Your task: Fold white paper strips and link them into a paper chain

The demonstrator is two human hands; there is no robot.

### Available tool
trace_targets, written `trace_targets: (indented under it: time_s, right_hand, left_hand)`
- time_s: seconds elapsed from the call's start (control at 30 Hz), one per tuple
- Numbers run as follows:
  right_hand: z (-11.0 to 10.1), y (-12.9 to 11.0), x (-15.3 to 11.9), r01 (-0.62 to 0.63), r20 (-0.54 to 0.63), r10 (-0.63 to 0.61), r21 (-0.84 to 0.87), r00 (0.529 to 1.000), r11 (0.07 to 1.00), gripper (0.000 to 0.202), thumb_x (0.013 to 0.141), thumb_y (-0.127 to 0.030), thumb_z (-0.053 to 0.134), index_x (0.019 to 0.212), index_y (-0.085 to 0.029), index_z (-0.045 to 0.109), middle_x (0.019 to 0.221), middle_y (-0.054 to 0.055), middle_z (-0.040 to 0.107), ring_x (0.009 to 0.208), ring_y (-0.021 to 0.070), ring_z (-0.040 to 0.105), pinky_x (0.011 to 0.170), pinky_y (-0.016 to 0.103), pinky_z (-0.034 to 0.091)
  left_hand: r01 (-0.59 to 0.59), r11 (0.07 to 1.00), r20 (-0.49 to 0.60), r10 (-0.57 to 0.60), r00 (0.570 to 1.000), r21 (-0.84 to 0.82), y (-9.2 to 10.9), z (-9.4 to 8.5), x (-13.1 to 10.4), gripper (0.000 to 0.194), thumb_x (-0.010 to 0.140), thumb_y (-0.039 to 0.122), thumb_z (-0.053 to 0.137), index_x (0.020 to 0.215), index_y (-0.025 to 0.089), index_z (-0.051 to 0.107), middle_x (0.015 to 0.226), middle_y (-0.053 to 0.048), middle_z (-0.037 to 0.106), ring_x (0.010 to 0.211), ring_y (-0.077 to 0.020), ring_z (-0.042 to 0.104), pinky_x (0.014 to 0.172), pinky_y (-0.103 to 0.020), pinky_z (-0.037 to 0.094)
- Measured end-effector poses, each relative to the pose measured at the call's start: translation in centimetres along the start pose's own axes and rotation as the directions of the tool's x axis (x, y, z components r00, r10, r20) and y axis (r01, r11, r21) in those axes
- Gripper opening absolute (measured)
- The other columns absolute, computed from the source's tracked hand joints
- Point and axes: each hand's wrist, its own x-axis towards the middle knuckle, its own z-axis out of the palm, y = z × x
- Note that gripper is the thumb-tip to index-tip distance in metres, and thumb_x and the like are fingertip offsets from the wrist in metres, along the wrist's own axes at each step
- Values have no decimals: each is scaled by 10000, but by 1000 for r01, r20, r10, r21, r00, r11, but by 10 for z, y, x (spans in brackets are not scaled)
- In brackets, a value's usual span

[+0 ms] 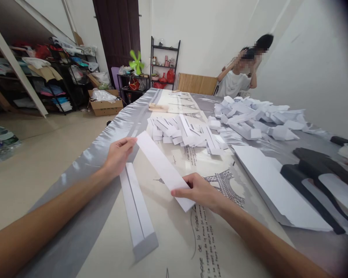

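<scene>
A long white folded paper strip (162, 166) is held slantwise above the table between my two hands. My left hand (120, 152) pinches its far left corner between thumb and fingers. Around the near right end, my right hand (195, 189) grips the strip with the thumb on top. Below my left hand a second folded paper strip (137, 208) lies on the table, with a dark seam along its length and a folded flap at the near end. Beyond the hands is a pile of similar folded strips (185, 131).
A heap of white paper pieces (258, 116) covers the far right of the table. Nearer stands a stack of flat white sheets (281, 189) beside dark straps (310, 189). A wooden block (158, 107) lies farther back. Another person (234, 81) sits beyond the table, hands raised to the head.
</scene>
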Motion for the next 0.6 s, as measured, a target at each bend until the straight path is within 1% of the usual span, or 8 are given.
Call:
trace_targets:
  time_s: [0.1,0.13,0.23,0.3,0.37,0.43,0.5,0.6]
  right_hand:
    - [-1,4,1,58,-2,-58,-16,998,998,294,799,-416,751,684,-157,670,661,0,569,567,103,464,515,245,307]
    - [-2,5,2,73,-9,-73,-10,997,997,304,801,-424,749,682,-158,664,661,-4,560,563,98,445,514,245,291]
    - [-4,6,3,85,-17,-85,20,996,996,307,806,-446,741,706,-165,664,686,-1,581,570,104,454,522,251,289]
    - [-5,6,3,77,-39,-77,4,996,997,327,806,-470,733,696,-171,662,645,-11,550,542,100,419,511,257,269]
    - [-7,6,3,80,-83,-83,-37,993,996,368,807,-504,722,660,-174,649,583,-35,470,507,88,329,493,262,220]
    - [-8,5,3,90,-112,-96,-58,989,994,396,810,-529,711,647,-175,643,566,-44,432,502,86,284,488,265,200]
    - [-8,5,3,95,-121,-101,-53,987,994,395,807,-534,714,661,-172,655,582,-36,458,511,90,311,491,264,229]
    - [-10,4,3,104,-117,-109,-47,987,993,379,800,-525,727,679,-169,677,607,-22,505,541,104,392,522,267,296]
  left_hand:
    - [-30,999,-66,30,997,-10,0,-16,17,245,639,326,866,694,158,696,547,79,326,504,-69,218,468,-247,172]
    - [-45,999,-89,45,995,0,-1,-22,22,239,630,317,870,700,160,704,545,77,338,499,-67,218,465,-247,170]
    - [-82,996,-100,84,991,32,-5,-33,31,214,653,323,861,704,180,709,555,61,387,496,-72,256,463,-248,190]
    - [-87,996,-100,90,991,36,-6,-35,32,207,657,328,857,702,189,711,553,58,395,493,-76,259,463,-253,191]
    - [-86,996,-105,89,990,36,-6,-34,31,213,646,329,858,691,185,707,550,58,397,490,-76,254,464,-261,186]
    - [-82,996,-113,86,990,34,-5,-34,31,219,634,323,860,684,177,704,553,58,400,491,-74,257,466,-267,187]
    - [-78,997,-120,81,990,24,-5,-34,31,221,626,313,864,690,169,709,563,54,414,496,-71,267,464,-266,192]
    - [-75,997,-125,76,989,8,-6,-34,30,236,629,322,873,700,163,714,562,58,402,499,-66,265,456,-251,199]
